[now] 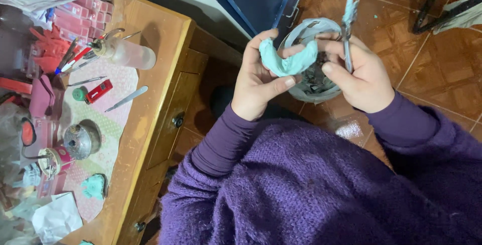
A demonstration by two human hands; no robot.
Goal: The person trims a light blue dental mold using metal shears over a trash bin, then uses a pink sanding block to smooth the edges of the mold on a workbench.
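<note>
We are working soft blue-green putty (291, 61) over a grey bowl (316, 91). Our left hand (258, 81) curls round the putty. Our right hand (359, 76) grips a thin tool (347, 29). Next, we think, the putty needs careful pressing into shape.

Wooden counter (160, 39) with drawers, patterned mat (118, 119), clear squeeze bottle (125, 52), metal tool (126, 99), red lighter (98, 91), small metal pot (79, 141), crumpled tissue (55, 220)
</note>
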